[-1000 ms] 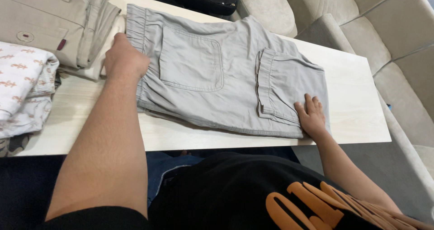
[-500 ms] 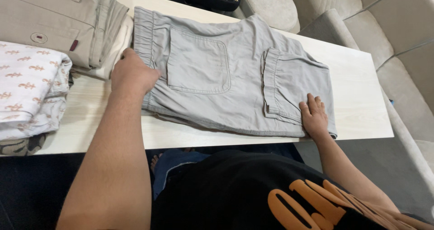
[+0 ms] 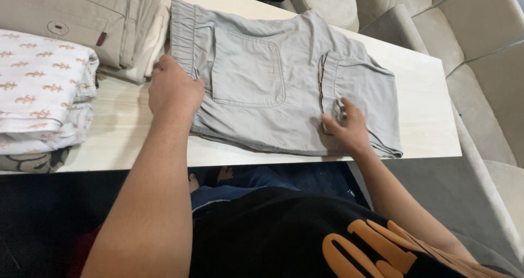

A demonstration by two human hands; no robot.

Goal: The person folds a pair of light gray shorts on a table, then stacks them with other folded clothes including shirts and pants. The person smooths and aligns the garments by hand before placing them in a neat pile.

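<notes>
Head view, garment: a pair of light grey trousers [image 3: 273, 87], folded, lies flat across the middle of the frame on a pale wooden table [image 3: 426, 108]; the elastic waistband sits at the upper left of the fold, a patch pocket faces up at centre, and a second gathered band runs down the right part.
Head view, left hand: the left hand [image 3: 173, 89] sits at centre left, on the waistband end of the trousers, fingers curled over the near left edge of the cloth; whether they pinch the fabric or only press on it cannot be told.
Head view, right hand: the right hand [image 3: 346, 126] is right of centre, fingers bent onto the cloth just beside the gathered band, near the trousers' lower edge; it touches the fabric, but a closed hold cannot be made out.
Head view, garment against the hands: the trousers stretch between the two hands, the pocket lying in the span between them.
Head view, surroundings: a folded white patterned cloth [image 3: 38, 87] lies at the left edge, a folded beige garment [image 3: 82, 16] at the upper left, and a beige sofa [image 3: 480, 48] fills the upper right beyond the table.
</notes>
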